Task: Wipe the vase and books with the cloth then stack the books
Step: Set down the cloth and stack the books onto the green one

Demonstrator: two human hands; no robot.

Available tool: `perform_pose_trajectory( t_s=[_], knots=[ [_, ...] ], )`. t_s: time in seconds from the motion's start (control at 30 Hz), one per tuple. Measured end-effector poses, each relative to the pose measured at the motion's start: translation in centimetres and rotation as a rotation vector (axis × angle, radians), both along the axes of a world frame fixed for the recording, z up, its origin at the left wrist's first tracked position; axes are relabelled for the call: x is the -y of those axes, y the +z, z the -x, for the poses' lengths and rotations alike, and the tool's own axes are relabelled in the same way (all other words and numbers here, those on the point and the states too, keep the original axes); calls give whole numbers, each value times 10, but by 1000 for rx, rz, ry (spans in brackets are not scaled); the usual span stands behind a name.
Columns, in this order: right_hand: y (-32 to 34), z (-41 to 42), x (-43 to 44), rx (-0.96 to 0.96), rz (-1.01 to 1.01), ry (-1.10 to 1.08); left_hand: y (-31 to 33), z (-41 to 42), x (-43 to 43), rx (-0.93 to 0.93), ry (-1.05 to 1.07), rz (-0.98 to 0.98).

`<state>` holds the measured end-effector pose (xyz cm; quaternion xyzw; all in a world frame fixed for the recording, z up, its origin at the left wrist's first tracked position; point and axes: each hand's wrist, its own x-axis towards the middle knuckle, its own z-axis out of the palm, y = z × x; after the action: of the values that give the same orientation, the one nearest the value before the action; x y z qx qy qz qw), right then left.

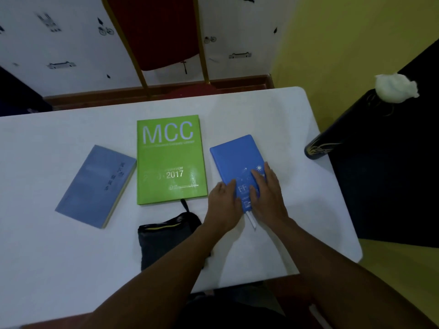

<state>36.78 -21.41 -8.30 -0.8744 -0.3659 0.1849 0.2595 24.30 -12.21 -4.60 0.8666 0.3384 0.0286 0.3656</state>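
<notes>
Three books lie flat on the white table (59,257): a grey-blue one (95,186) at the left, a green one marked MCC 2017 (169,160) in the middle, and a bright blue one (235,157) to the right. My left hand (223,205) grips the blue book's near left edge. Resting on that book's near right part is my right hand (268,193), fingers spread over the cover. A dark cloth (164,241) lies on the table just left of my left forearm. The tall black vase (344,124) with gold lines and a white tuft on top stands at the table's right edge.
A red chair with a gold frame (156,32) stands behind the table against the patterned white wall. Dark fabric (389,174) covers something right of the table. The table's right corner (354,255) is close to my right arm.
</notes>
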Motion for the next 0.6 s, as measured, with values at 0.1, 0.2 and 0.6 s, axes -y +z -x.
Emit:
perform_pose_trajectory(
  t_s=[0.1,0.2,0.6],
  knots=[
    [0,-1,-1,-78,-67,-60,3,-7,3,74,227,113],
    [1,-1,-2,-127,-100,-127,3,-9,4,104,353,312],
    [20,12,-20,-275,-175,-399,14,-36,-5,93,609,527]
  ],
)
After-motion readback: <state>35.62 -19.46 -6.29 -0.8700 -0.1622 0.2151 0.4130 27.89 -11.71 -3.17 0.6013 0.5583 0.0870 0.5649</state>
